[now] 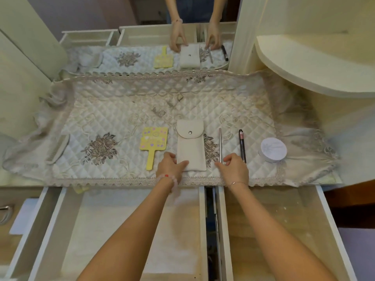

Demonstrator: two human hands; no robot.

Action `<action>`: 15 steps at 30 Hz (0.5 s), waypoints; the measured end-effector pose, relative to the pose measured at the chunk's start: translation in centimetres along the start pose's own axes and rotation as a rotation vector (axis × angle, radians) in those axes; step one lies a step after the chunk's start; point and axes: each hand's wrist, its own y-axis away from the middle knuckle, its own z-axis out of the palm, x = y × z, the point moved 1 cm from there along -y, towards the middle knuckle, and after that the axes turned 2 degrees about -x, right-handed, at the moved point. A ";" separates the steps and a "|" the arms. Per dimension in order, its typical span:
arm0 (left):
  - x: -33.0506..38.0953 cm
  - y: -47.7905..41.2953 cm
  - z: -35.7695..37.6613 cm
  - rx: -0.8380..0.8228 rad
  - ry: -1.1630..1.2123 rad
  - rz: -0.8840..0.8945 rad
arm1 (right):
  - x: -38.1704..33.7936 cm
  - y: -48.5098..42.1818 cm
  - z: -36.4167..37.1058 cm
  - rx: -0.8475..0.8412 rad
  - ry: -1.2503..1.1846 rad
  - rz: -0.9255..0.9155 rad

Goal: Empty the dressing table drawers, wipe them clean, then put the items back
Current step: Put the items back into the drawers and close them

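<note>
Drawers stand pulled open below the tabletop, one lined in white, the other bare speckled wood, both cut off at the frame's lower edge. On the quilted, lace-edged cover lie a cream snap pouch and a thin metal stick. The left hand pinches the pouch's near end; the right hand curls at the stick's tip — whether it grips is unclear.
</note>
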 end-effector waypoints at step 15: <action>-1.1 0.9 0.2 -0.001 0.313 -0.095 | 1.1 1.0 -0.8 0.007 -0.079 0.060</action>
